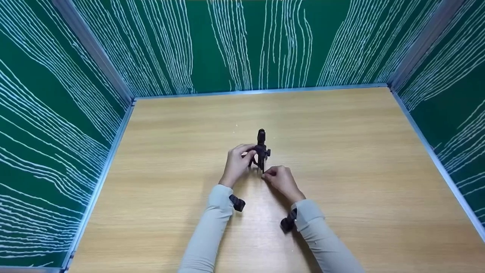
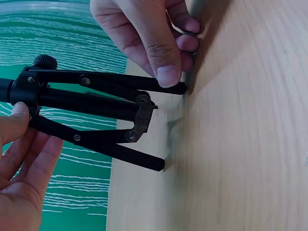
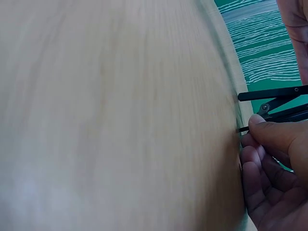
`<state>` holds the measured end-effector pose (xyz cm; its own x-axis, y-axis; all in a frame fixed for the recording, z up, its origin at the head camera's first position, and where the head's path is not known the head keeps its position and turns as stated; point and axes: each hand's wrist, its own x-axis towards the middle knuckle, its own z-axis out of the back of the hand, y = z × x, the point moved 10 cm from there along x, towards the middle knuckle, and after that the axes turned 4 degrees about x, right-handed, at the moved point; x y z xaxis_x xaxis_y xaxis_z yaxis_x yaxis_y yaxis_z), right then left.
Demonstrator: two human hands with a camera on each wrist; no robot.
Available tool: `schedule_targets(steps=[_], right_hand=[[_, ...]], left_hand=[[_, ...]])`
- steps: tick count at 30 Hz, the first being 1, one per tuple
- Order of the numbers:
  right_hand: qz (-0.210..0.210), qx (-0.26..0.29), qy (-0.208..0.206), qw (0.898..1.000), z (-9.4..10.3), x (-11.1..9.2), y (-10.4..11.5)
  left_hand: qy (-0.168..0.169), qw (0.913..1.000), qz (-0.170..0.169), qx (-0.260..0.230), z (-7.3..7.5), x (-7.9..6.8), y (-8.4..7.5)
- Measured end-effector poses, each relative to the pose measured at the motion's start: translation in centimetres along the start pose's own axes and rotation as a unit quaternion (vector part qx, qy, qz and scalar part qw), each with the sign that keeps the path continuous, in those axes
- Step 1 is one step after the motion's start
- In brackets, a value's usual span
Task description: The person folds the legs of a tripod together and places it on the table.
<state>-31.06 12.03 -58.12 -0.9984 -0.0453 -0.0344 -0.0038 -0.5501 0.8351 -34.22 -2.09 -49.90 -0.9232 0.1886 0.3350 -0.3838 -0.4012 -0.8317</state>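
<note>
A small black tripod (image 1: 261,139) stands on the wooden table, its legs only slightly spread. My left hand (image 1: 235,163) holds it by the upper collar, thumb on one side and fingers behind, as the left wrist view shows. Low down, my right hand (image 1: 283,181) pinches the foot end of one leg (image 2: 168,86) between thumb and fingers, close to the tabletop. A second leg (image 2: 139,158) is free, its tip at the table surface. A round knob (image 2: 44,61) sits beside the collar. In the right wrist view the tripod's upper part is cut off.
The light wooden tabletop (image 1: 170,151) spreads around both hands. Green panels (image 1: 257,45) with white wavy lines stand at the back and on both sides, joined by metal posts (image 1: 94,45). A black wrist camera (image 1: 237,203) is strapped on each forearm.
</note>
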Motion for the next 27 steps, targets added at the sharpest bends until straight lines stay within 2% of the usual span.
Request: schedule_targets(steps=[6,10,15,18,23,27], right_hand=[[0.014,0.002,-0.007,1.0,-0.1,-0.2,0.5],[0.01,0.006,0.005,1.0,-0.5,-0.3,0.5],[0.004,0.015,0.011,1.0,-0.8,-0.4,0.5],[0.009,0.013,0.006,1.0,-0.8,-0.4,0.6],[0.024,0.011,-0.002,1.0,-1.0,-0.4,1.1],[0.037,0.017,-0.009,0.999,-1.2,-0.5,1.5]], left_hand=[[-0.02,0.9992,0.012,-0.033,0.2,-0.1,0.7],[-0.04,0.998,0.02,-0.044,0.4,-0.2,1.0],[-0.062,0.9928,0.054,-0.087,0.4,-0.6,1.6],[-0.063,0.9909,0.063,-0.1,0.7,-1.0,0.7],[-0.06,0.9913,0.053,-0.105,1.6,-1.5,-1.6],[-0.058,0.9905,0.052,-0.113,1.8,-1.6,-1.6]])
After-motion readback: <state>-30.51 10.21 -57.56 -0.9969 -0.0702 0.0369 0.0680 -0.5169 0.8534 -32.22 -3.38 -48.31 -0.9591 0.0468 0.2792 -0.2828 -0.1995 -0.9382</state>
